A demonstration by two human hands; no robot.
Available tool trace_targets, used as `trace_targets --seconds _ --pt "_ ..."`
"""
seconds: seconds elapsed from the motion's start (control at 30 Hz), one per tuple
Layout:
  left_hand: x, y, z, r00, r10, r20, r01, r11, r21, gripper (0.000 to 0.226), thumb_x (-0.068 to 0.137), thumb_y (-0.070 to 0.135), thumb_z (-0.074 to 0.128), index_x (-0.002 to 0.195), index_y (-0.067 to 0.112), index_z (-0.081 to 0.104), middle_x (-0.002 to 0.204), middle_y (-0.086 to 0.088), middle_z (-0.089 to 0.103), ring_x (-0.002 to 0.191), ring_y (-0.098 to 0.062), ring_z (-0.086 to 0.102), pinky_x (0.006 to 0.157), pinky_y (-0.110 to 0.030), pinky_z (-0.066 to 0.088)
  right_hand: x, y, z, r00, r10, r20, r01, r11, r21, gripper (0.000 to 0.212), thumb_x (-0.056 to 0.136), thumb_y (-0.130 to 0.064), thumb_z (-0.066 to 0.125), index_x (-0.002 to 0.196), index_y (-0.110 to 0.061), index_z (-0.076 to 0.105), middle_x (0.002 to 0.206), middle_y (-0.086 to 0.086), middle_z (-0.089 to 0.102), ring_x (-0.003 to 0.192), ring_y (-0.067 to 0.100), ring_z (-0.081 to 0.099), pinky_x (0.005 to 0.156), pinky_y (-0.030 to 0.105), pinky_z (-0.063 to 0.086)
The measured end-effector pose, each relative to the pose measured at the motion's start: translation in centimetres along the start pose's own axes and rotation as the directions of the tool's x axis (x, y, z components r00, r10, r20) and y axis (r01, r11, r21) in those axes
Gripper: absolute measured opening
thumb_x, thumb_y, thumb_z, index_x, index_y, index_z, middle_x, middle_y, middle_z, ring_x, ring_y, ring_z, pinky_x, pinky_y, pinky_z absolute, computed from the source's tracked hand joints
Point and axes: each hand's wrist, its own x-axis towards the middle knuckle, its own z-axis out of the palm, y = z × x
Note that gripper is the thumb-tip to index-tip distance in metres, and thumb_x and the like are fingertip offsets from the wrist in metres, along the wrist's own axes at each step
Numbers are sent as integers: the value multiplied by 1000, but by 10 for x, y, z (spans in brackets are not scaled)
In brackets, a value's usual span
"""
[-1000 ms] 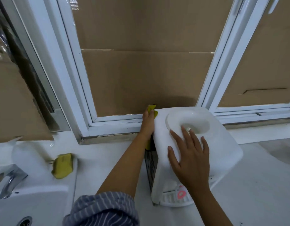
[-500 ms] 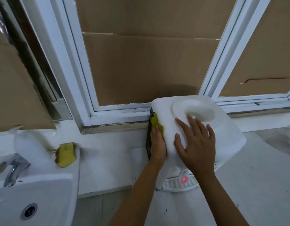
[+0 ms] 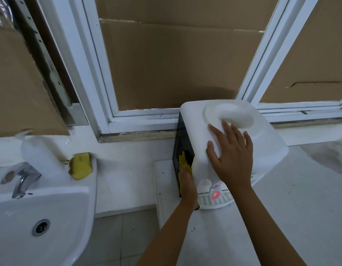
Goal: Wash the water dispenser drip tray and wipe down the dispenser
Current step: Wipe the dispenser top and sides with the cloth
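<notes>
A white tabletop water dispenser (image 3: 266,148) stands on a white counter under the window, with a round well in its top and a dark vented left side panel (image 3: 180,135). Its ribbed white drip tray (image 3: 212,200) sits at the base in front, below a red tap (image 3: 215,194). My left hand (image 3: 187,186) presses a yellow cloth (image 3: 183,160) flat against the dark side panel, low down. My right hand (image 3: 230,158) lies flat on the dispenser's top, fingers spread at the rim of the well.
A white sink (image 3: 41,212) with a chrome tap (image 3: 20,177) is at the lower left, with a yellow sponge (image 3: 80,167) on its rim. White window frames (image 3: 93,70) backed by cardboard rise behind. A tiled floor gap (image 3: 126,233) separates sink and counter.
My left hand has slid the yellow cloth from the dispenser's back top corner down along the dark side panel toward the base. My right hand has stayed on top.
</notes>
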Motion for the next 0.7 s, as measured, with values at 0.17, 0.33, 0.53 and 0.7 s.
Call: trace_targets --seconds 0.17,0.33,0.53,0.7 --pt "11 -62 -1 981 -174 -90 169 984 -56 89 65 93 36 137 42 46 139 6 54 132 -24 47 113 -45 35 0 0 -1 1000 -10 -6 10 1000 11 50 95 -50 39 139 -30 51 150 3 45 140 27 40 117 51 24" --pt "3 4 4 983 -177 -57 172 981 -87 83 59 91 50 132 51 47 129 3 62 119 -25 59 103 -50 45 0 -1 -1 1000 -7 -11 7 1000 3 51 95 -51 36 139 -30 51 151 3 44 140 26 39 117 51 25" --pt "5 24 22 995 -98 3 97 974 -205 78 62 85 55 131 50 49 131 1 61 117 -26 60 96 -51 51 0 1 2 1000 -6 -15 6 1000 -2 51 96 -52 35 140 -31 51 151 2 44 141 25 38 117 50 24" --pt "21 1 9 951 -305 -38 288 927 -240 83 56 88 57 127 45 56 125 -2 66 113 -30 63 97 -52 49 1 1 3 1000 -8 -28 7 1000 -3 51 96 -53 34 139 -31 52 151 2 44 140 25 39 117 50 24"
